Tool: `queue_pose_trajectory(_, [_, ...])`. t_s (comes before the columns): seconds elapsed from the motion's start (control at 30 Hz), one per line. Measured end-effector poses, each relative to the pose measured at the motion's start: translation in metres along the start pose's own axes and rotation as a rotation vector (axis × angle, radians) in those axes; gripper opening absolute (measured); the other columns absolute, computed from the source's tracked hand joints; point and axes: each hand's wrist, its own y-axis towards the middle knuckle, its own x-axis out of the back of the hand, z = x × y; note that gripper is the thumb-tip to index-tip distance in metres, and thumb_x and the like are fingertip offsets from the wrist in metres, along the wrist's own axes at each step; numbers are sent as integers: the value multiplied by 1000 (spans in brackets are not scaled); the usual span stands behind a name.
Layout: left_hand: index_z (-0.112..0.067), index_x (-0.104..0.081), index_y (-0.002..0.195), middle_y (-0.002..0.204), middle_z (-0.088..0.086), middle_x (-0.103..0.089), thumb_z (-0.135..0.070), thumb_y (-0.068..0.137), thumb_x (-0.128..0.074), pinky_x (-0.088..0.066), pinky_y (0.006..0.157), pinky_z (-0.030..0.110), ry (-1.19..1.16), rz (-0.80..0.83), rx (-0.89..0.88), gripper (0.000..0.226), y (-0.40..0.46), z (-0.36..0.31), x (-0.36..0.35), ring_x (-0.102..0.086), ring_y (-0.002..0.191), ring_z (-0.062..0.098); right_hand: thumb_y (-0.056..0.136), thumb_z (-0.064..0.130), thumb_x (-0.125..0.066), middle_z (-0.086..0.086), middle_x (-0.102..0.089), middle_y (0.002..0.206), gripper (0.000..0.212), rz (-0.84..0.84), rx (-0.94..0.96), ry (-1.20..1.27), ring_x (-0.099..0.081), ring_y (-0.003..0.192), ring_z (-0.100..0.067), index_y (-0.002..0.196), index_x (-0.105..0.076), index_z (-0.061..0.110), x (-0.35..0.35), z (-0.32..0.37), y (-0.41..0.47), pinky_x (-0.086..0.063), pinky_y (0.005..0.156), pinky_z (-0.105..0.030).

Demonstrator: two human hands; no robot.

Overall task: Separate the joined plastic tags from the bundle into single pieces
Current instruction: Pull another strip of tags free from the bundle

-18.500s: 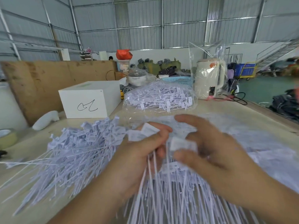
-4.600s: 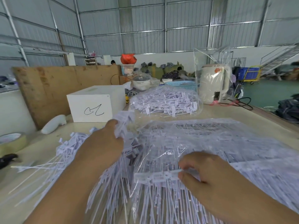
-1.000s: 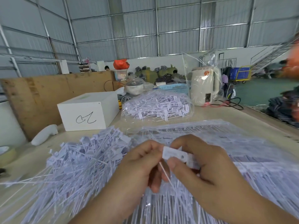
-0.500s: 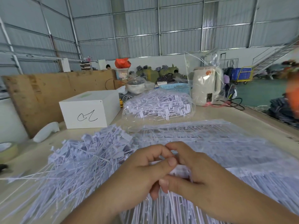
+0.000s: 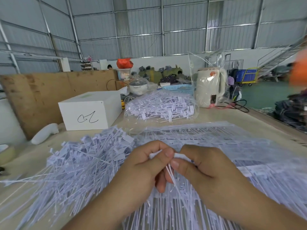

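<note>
A: Two hands, one item between them. The left hand (image 5: 142,165) pinches the left end of a short strip of joined tags (image 5: 166,156), thumb over curled fingers. The right hand (image 5: 204,166) pinches the right end in the same manner. Both grips are closed on the strip; neither hand is free.

B: Entry, position of the strip?

A: It is held just above the bundle of joined tags (image 5: 216,163), in front of the person and roughly centred. The heads run left to right between the two pinches. The thin tails hang down and toward the person, across the line of the heads.

B: Entry, the relation that governs the next move?

A: The join appears to lie in the small gap between the two thumbs, where a little white plastic shows. The pinches nearly touch, so each hand is equally near it. A judgement only: the break calls for the hands to bend or pull apart along the strip's left-to-right axis, not along the tails.

B: Entry, destination for a freed piece?

A: A loose heap of single tags (image 5: 79,163) lies on the table (image 5: 232,120) to the left, so the left hand is the nearer one. A clear bag of tags (image 5: 159,105) sits farther back, well apart from both hands.
</note>
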Motion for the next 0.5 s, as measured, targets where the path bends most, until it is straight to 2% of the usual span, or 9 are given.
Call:
queue_pose_trajectory(0.1, [-17, -68, 65, 43, 5, -48, -18, 72, -73, -35, 41, 17, -306, -83, 31, 9, 0, 0, -9, -37, 31, 12, 91, 52, -46, 12, -48, 58, 36, -147, 24, 22, -43, 51, -11, 71, -46, 22, -8, 6, 0, -30, 47, -25])
queue_pose_trajectory(0.17, [-14, -70, 68, 44, 5, -45, -26, 63, -74, -36, 39, 19, -461, -144, 34, 13, 1, -1, -11, -36, 31, 11, 90, 56, -43, 12, -45, 56, 37, -228, 52, 53, -41, 50, -9, 71, -42, 25, -6, 7, 1, -29, 46, -22])
queue_pose_trajectory(0.27, [-18, -72, 71, 47, 5, -50, -34, 66, -67, -35, 41, 21, -350, -166, 29, 18, 1, 0, -6, -39, 34, 13, 87, 60, -44, 11, -45, 55, 28, -146, 63, 168, -37, 47, -5, 76, -43, 35, 1, 3, 0, -27, 45, -20])
queue_pose_trajectory(0.37, [-19, -69, 75, 51, 7, -53, -29, 72, -77, -33, 44, 22, -192, -80, 33, 13, 1, 3, -4, -41, 39, 17, 86, 61, -46, 13, -67, 72, 21, 50, 61, 205, -57, 56, -6, 98, -38, 45, 1, 0, -2, -45, 54, -26])
queue_pose_trajectory(0.4, [-18, -68, 76, 52, 9, -54, -25, 78, -73, -34, 44, 21, -176, -45, 35, 9, 1, 4, -4, -42, 40, 18, 87, 61, -44, 15, -69, 79, 24, 78, 70, 191, -63, 63, -8, 104, -34, 48, -1, 0, -2, -50, 59, -32])
queue_pose_trajectory(0.5, [-16, -69, 79, 54, 13, -56, -36, 84, -53, -40, 45, 21, -166, 39, 35, 26, 0, 5, -4, -47, 40, 20, 88, 63, -41, 20, -69, 85, 36, 130, 92, 156, -66, 77, -7, 117, -26, 49, -1, -1, -1, -53, 68, -35])
